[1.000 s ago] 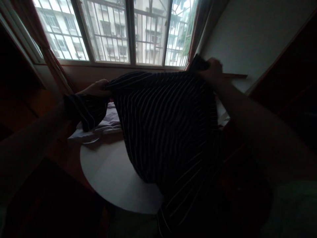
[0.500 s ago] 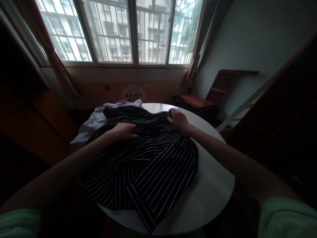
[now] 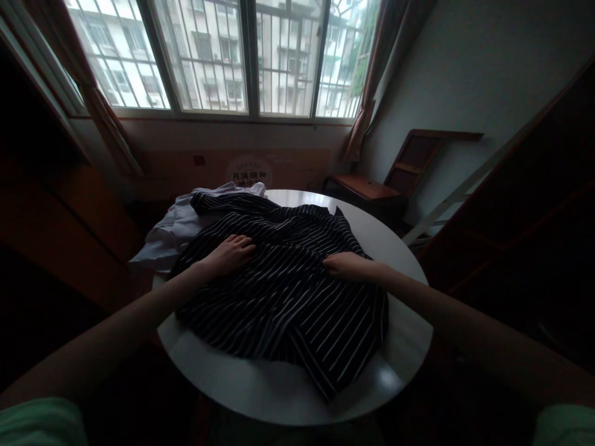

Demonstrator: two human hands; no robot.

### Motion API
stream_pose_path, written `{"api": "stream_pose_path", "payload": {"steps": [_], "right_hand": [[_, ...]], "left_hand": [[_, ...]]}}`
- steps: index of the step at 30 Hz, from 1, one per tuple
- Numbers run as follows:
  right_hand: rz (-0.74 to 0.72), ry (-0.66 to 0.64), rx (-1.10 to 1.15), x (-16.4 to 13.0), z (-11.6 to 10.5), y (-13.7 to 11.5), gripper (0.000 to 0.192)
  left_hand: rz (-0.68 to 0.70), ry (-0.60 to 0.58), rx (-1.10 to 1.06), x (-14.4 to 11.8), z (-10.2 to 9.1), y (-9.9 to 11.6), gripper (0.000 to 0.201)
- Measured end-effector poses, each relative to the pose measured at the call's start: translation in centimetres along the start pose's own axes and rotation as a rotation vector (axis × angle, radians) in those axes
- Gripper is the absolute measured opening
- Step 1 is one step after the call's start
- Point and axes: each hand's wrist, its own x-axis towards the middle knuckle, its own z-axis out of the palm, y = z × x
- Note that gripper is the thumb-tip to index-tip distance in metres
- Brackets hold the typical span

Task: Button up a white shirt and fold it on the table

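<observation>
A black shirt with thin white stripes [image 3: 288, 297] lies spread over a round white table [image 3: 279, 396]. My left hand [image 3: 230, 253] rests flat on the shirt's left part, fingers apart. On the shirt's right part my right hand [image 3: 346, 265] also lies flat, fingers pointing left. Neither hand grips the cloth. One sleeve or corner of the shirt hangs toward the table's near edge.
A pale lilac garment [image 3: 174, 232] lies crumpled at the table's far left, partly under the striped shirt. A wooden chair [image 3: 372, 186] stands behind the table at the right. A barred window [image 3: 232, 56] with curtains fills the back wall. Dark wooden furniture flanks both sides.
A second ago I held the shirt up in the air by both hands. It now lies on the table. My right hand has slid from the far edge toward the shirt's middle.
</observation>
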Motion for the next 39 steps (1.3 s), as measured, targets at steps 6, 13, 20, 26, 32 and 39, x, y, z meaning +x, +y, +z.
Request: {"api": "stream_pose_path", "payload": {"steps": [6,13,20,26,32,39], "right_hand": [[0.602,0.464,-0.271,-0.7,-1.4,4.0,0.023],[0.162,0.458,0.127,1.4,-0.7,-5.7,0.028],[-0.030,0.193,0.145,2.8,0.7,-9.5,0.026],[-0.097,0.041,0.109,0.8,-0.1,-7.7,0.021],[-0.104,0.045,0.137,-1.6,-0.8,-6.2,0.017],[-0.090,0.117,0.220,-3.2,-1.2,-5.3,0.016]], "left_hand": [[-0.013,0.042,-0.031,1.7,1.7,1.6,0.032],[-0.155,0.002,-0.219,3.2,0.0,4.3,0.033],[-0.172,-0.296,-0.303,2.6,-1.5,5.0,0.020],[-0.313,-0.355,-0.611,2.3,-1.8,4.2,0.021],[-0.292,-0.224,-0.904,1.6,-1.8,5.5,0.021],[-0.394,-0.057,-0.809,1.0,-2.4,5.5,0.022]]}}
